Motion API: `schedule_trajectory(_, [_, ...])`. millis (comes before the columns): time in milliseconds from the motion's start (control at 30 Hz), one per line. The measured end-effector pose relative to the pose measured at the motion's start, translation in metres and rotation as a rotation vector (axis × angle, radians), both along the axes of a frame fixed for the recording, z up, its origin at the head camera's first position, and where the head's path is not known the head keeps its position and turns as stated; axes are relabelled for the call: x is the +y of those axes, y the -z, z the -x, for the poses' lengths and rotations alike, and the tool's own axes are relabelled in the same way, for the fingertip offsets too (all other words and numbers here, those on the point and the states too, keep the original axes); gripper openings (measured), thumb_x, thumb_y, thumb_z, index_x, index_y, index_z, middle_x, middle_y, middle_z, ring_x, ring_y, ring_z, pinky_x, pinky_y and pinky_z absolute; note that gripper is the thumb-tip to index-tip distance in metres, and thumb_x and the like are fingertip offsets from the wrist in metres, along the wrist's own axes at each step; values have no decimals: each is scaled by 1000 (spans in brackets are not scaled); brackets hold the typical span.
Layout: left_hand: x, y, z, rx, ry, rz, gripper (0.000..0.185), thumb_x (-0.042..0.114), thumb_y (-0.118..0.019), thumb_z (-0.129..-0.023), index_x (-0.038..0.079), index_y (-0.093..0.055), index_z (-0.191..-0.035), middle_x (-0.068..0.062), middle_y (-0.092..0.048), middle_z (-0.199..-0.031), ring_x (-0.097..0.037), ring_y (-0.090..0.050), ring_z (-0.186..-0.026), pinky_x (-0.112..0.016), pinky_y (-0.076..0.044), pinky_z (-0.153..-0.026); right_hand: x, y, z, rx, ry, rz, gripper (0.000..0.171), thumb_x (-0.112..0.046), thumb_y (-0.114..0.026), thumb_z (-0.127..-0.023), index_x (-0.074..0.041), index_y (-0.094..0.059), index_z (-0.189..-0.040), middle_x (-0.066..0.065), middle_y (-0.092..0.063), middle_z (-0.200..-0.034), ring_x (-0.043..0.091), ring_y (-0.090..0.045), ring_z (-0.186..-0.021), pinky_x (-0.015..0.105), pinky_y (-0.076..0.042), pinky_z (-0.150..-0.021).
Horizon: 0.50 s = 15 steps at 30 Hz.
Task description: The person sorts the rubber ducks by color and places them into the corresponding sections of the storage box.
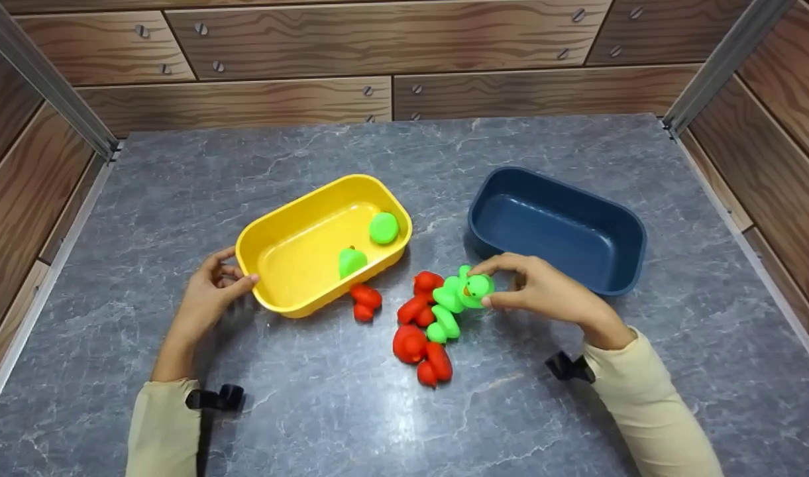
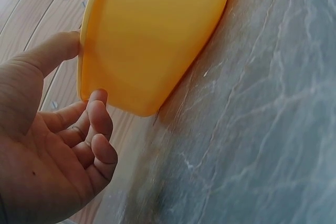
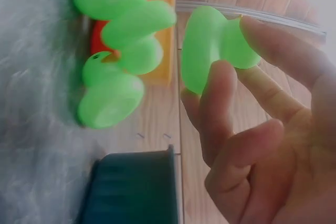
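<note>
Green and glossy, the toy duck (image 1: 476,289) has a round head with a small orange beak and a dark eye. The right hand (image 1: 543,291) pinches it between thumb and fingers, low over the grey table (image 1: 351,424), between the pile of red and green ducks (image 1: 427,324) and the blue tub (image 1: 556,228). Its body is partly hidden by the fingers, and the right wrist view shows it blurred. The beak points toward the pile; I cannot tell its long axis. The left hand (image 1: 212,291) holds the near corner of the yellow tub (image 1: 324,242), thumb on the rim.
</note>
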State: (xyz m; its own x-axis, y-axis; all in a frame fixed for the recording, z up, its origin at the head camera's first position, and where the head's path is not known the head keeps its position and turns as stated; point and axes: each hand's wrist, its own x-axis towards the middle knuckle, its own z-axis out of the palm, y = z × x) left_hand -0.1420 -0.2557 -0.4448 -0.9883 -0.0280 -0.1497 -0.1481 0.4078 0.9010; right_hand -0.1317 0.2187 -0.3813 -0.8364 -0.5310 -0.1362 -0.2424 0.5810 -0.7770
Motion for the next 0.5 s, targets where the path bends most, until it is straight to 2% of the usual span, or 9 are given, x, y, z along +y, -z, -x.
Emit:
schedule_trajectory(233, [0, 1, 1, 2, -1, -1, 69, 23, -70, -89, 3, -36, -145, 7, -56, -91, -2, -52, -72, -19, -45, -63, -10, -10, 1, -21, 15, 34, 39, -26, -75, -84, -18, -65, -122, 6, -64, -113, 8, -49, -59, 22, -45, -57])
schedule_trajectory(500, [0, 2, 1, 8, -1, 8, 69, 24, -70, -88, 2, -37, -144, 4, -55, -94, -3, -52, -72, -20, -46, -63, -25, -19, 5, -67, 3, 132, 41, -25, -74, -85, -15, -64, -124, 9, -63, -119, 10, -55, -60, 24, -52, -60])
